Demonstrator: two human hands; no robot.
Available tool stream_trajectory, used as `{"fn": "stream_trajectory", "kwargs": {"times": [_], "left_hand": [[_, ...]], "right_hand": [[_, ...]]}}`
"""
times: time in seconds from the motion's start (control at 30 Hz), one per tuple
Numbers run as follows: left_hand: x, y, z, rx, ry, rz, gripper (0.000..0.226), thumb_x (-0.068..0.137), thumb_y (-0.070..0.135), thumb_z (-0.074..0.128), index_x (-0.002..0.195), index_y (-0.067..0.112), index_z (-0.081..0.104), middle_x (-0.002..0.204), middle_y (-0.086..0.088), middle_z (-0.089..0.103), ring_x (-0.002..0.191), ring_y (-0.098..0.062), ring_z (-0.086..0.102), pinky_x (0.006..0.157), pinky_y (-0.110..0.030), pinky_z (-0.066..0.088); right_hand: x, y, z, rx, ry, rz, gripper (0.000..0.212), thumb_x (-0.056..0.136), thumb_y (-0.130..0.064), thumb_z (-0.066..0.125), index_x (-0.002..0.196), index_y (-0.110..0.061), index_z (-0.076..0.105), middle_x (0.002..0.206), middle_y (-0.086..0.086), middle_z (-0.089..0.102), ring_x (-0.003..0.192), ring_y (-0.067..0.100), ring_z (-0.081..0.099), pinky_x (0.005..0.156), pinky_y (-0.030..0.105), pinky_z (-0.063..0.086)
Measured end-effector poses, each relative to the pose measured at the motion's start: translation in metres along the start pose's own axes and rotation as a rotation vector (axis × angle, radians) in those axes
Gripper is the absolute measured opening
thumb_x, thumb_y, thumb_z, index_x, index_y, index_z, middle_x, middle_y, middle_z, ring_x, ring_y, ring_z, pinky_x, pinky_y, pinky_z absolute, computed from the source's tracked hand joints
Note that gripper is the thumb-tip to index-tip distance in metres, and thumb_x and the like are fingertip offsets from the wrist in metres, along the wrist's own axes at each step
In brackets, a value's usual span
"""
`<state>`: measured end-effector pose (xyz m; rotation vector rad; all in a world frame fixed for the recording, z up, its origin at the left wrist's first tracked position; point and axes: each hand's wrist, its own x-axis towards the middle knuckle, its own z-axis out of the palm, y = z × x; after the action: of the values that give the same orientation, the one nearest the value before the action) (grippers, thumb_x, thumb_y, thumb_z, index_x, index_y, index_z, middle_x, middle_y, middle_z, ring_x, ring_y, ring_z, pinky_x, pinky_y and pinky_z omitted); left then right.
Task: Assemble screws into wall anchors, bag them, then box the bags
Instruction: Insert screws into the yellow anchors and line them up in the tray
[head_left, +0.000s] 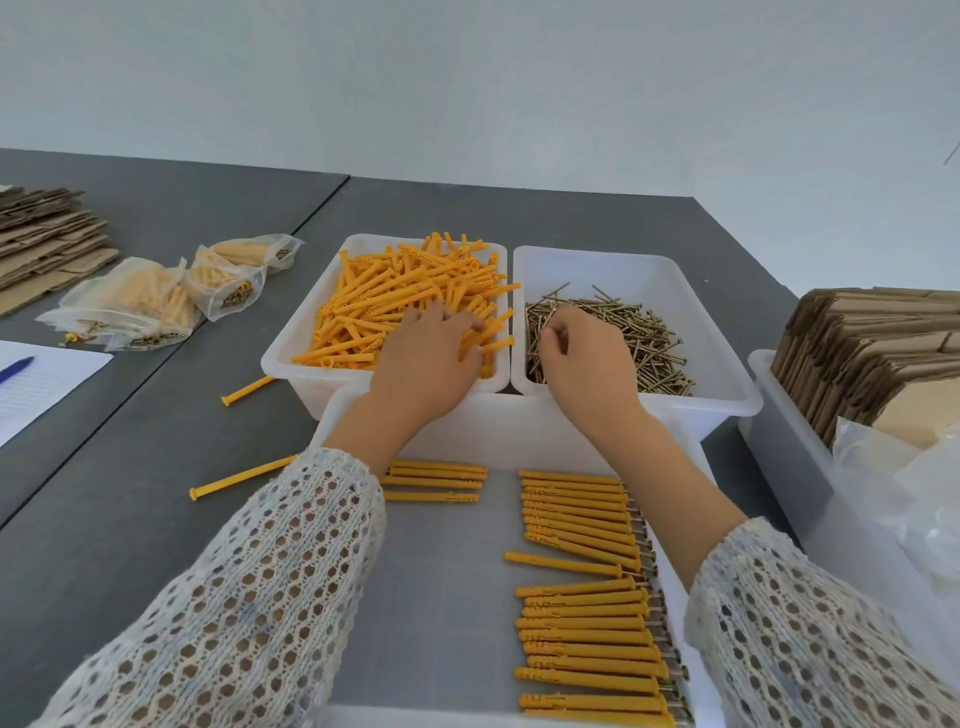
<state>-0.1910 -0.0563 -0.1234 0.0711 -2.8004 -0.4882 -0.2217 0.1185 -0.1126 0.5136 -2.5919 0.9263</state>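
Grey worktop (130, 415) at mid-frame: my left hand (431, 358) curls among light, stiff, slick yellow wall anchors (405, 296), best pinched mid-shaft; my right hand (582, 358) pinches a thin, hard screw (543, 325) above the screws (644, 332) bin.

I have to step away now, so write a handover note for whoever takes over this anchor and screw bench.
Left hand reaches into the bin of yellow anchors, fingers among them. Right hand pinches a screw over the screw bin. Assembled anchors lie in rows in the near tray; three filled bags sit on the left. Two loose anchors lie on the table. Left: keep assembling, bag the rows, box the bags using the flat cartons.
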Motion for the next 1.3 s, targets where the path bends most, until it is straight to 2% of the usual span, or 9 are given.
{"fn": "stream_trajectory", "kwargs": {"times": [0.1,0.17,0.27,0.43,0.53,0.67,0.8,1.0,1.3], "left_hand": [[0.0,-0.002,-0.003,0.009,-0.054,-0.002,0.041,0.1,0.037,0.047,0.14,0.029,0.049,0.126,-0.006,0.054,0.121,-0.031,0.045,0.098,-0.048,0.044],[0.0,-0.002,-0.004,0.012,-0.058,-0.001,0.042,0.099,0.039,0.047,0.14,0.028,0.049,0.128,-0.006,0.054,0.121,-0.031,0.044,0.098,-0.047,0.044],[0.001,0.001,-0.001,0.073,-0.074,-0.022,0.047,0.098,0.044,0.047,0.141,0.027,0.047,0.134,-0.007,0.05,0.124,-0.032,0.042,0.099,-0.046,0.043],[0.001,0.005,0.006,0.168,-0.1,-0.025,0.042,0.098,0.047,0.043,0.134,0.027,0.051,0.139,-0.006,0.043,0.128,-0.033,0.037,0.099,-0.046,0.035],[-0.001,0.004,0.003,0.098,-0.051,-0.021,0.03,0.099,0.04,0.045,0.121,0.027,0.059,0.129,-0.003,0.049,0.122,-0.029,0.041,0.096,-0.044,0.037],[-0.005,0.01,0.002,0.084,0.033,0.002,0.025,0.104,0.032,0.041,0.103,0.02,0.062,0.106,-0.003,0.058,0.107,-0.028,0.049,0.082,-0.043,0.044],[-0.008,0.013,0.001,0.05,0.11,0.035,0.027,0.106,0.032,0.037,0.102,0.017,0.06,0.098,-0.001,0.057,0.1,-0.026,0.049,0.077,-0.042,0.046],[-0.01,0.014,0.001,-0.006,0.233,0.104,0.033,0.106,0.027,0.04,0.131,0.018,0.06,0.114,-0.002,0.061,0.108,-0.024,0.049,0.083,-0.043,0.046],[-0.012,0.023,0.002,0.007,0.315,0.28,0.026,0.105,0.019,0.042,0.119,0.014,0.064,0.107,-0.001,0.065,0.098,-0.025,0.054,0.077,-0.04,0.041]], "right_hand": [[0.004,0.014,0.008,-0.219,-0.142,0.122,0.019,0.097,-0.021,0.043,0.102,-0.011,0.058,0.096,0.008,0.061,0.094,0.029,0.055,0.074,0.04,0.048],[0.006,0.017,0.011,-0.313,-0.264,0.16,0.026,0.098,-0.03,0.037,0.108,-0.014,0.056,0.099,0.006,0.061,0.095,0.029,0.056,0.076,0.038,0.046],[0.011,0.016,0.011,-0.347,-0.401,0.181,0.032,0.097,-0.038,0.03,0.102,-0.017,0.053,0.101,0.005,0.06,0.092,0.029,0.058,0.077,0.038,0.043],[0.013,0.015,0.011,-0.334,-0.452,0.172,0.029,0.096,-0.039,0.031,0.084,-0.019,0.048,0.094,0.003,0.057,0.086,0.026,0.057,0.074,0.037,0.04],[0.013,0.013,0.011,-0.326,-0.463,0.164,0.029,0.096,-0.036,0.03,0.074,-0.023,0.044,0.083,-0.001,0.054,0.077,0.021,0.054,0.07,0.035,0.036],[0.012,0.011,0.01,-0.329,-0.489,0.162,0.028,0.096,-0.033,0.028,0.082,-0.022,0.05,0.078,-0.004,0.053,0.079,0.022,0.054,0.07,0.035,0.033],[0.011,0.011,0.009,-0.326,-0.468,0.143,0.032,0.096,-0.032,0.03,0.072,-0.021,0.046,0.072,-0.002,0.052,0.07,0.021,0.052,0.068,0.034,0.036],[0.008,0.013,0.009,-0.264,-0.407,0.122,0.032,0.093,-0.027,0.035,0.064,-0.016,0.042,0.061,-0.002,0.047,0.056,0.019,0.044,0.057,0.029,0.032],[0.005,0.012,0.008,-0.182,-0.294,0.141,0.022,0.089,-0.024,0.043,0.072,-0.013,0.051,0.068,0.0,0.053,0.059,0.02,0.046,0.054,0.028,0.032]]}}
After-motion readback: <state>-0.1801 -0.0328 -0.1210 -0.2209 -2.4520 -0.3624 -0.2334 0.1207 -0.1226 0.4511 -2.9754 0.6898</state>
